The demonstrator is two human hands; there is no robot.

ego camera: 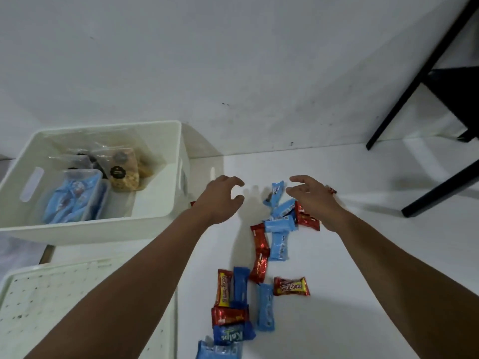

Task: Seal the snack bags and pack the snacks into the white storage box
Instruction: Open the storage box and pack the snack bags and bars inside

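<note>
The light-blue snack packet (274,193) I'm after lies on the white table (363,255) between my two sets of fingertips, its long axis running away from me. My right hand (312,200) is nearer; its fingers are spread and loosely curled, holding nothing. My left hand (220,198) is likewise empty. The white storage box (90,224) sits just left of my left fingers, with bare table beyond.

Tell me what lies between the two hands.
In the head view, between the left hand and right hand there is bare white table and one light-blue snack packet, lying nearer the right hand.
</note>
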